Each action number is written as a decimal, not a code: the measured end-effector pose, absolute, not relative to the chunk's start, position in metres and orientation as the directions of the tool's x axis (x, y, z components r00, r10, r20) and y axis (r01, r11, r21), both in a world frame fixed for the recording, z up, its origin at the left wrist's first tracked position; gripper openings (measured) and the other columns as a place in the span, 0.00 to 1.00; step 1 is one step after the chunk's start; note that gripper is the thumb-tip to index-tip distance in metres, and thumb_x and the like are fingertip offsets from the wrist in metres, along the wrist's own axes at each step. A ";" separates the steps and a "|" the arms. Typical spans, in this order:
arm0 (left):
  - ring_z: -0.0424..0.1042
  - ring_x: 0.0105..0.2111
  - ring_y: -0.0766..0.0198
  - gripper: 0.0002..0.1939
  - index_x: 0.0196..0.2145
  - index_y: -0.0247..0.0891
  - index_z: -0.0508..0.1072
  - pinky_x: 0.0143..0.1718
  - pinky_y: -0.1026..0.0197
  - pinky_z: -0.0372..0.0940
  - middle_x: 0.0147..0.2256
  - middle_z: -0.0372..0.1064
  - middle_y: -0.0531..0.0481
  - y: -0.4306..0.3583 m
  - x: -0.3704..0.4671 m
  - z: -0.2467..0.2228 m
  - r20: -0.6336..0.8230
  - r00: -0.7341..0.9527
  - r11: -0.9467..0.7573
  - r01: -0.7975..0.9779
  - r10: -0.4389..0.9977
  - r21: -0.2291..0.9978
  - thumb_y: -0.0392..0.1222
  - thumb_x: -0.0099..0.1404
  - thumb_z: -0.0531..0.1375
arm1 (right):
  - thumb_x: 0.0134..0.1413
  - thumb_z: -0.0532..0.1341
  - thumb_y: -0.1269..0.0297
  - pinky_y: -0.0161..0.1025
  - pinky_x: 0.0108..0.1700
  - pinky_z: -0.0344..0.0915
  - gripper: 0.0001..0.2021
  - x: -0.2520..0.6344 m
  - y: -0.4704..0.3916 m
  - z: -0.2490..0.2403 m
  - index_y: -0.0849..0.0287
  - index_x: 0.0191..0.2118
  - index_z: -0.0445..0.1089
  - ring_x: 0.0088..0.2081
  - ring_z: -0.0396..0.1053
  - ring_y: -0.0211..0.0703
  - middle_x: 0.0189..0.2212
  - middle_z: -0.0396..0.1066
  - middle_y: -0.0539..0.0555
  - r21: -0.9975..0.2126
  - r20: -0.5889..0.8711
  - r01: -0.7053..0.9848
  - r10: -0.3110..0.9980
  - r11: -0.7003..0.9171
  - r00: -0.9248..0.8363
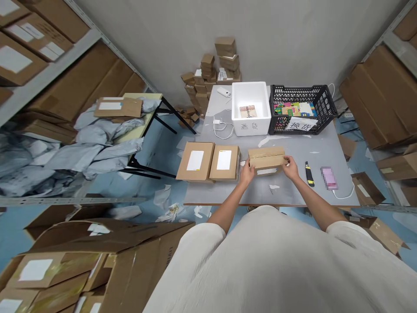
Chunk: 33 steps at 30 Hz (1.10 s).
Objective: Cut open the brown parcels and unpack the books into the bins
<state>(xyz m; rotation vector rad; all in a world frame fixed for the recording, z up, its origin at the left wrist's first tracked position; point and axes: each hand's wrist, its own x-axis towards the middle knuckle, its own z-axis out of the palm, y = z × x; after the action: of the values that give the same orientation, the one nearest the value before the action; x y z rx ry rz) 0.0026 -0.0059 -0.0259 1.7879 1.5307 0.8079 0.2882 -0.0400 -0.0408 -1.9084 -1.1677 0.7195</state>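
Storage room, pale wall, blue floor littered with scraps, cartons on shelves both sides; grey-topped worktable in front of the person. Small brown cardboard box is on or just above the table near its front edge, between the two hands, white label on the side facing the person. Both forearms reach forward from white short sleeves, converging on the box. Left hand at its left end, fingers curled against the side; right hand at its right end, thumb and fingers pinching near the upper corner. Both hands grasping the box, fingers apart only by what they grip. Left of it, two labelled cartons side by side. Behind, white foam bin and black plastic crate. Right of right hand, black-and-yellow utility knife, then pink pixelated item with white cable.
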 end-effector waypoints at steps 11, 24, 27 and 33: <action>0.78 0.59 0.48 0.30 0.72 0.46 0.66 0.61 0.45 0.72 0.59 0.78 0.39 -0.022 0.047 -0.050 -0.090 0.267 -0.037 0.435 0.960 0.899 0.40 0.75 0.59 | 0.49 0.65 0.60 0.61 0.68 0.69 0.28 0.326 -0.103 -0.033 0.55 0.58 0.75 0.55 0.75 0.59 0.61 0.75 0.64 -0.751 -0.108 0.533 0.869 -0.389 0.482; 0.58 0.74 0.35 0.21 0.61 0.46 0.76 0.72 0.29 0.54 0.71 0.66 0.34 -0.050 0.081 -0.027 0.066 0.437 -0.357 0.628 0.897 0.692 0.40 0.72 0.62 | 0.52 0.64 0.49 0.60 0.58 0.76 0.20 0.377 -0.128 -0.042 0.56 0.45 0.81 0.49 0.79 0.57 0.46 0.83 0.60 -0.844 -0.229 0.232 0.716 -0.483 0.659; 0.59 0.73 0.37 0.21 0.62 0.46 0.76 0.72 0.31 0.55 0.70 0.67 0.34 -0.056 0.089 -0.024 0.045 0.385 -0.313 0.672 0.922 0.671 0.40 0.74 0.61 | 0.49 0.64 0.56 0.58 0.57 0.76 0.15 0.407 -0.133 -0.051 0.56 0.41 0.80 0.48 0.80 0.58 0.44 0.84 0.60 -0.763 -0.296 0.257 0.674 -0.593 0.676; 0.63 0.70 0.39 0.15 0.57 0.48 0.79 0.70 0.34 0.59 0.65 0.71 0.36 -0.060 0.102 -0.020 0.002 0.246 -0.192 0.753 0.969 0.629 0.42 0.78 0.58 | 0.45 0.67 0.62 0.55 0.58 0.74 0.12 0.453 -0.126 -0.079 0.55 0.39 0.80 0.51 0.79 0.61 0.45 0.83 0.61 -0.590 -0.337 0.439 0.700 -0.678 0.630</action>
<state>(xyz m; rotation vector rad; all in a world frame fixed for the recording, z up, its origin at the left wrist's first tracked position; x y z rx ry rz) 0.1022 -0.0596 -0.0201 2.0132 1.5652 0.5562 0.4531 -0.1259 -0.0790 -2.3950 -0.8969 0.7700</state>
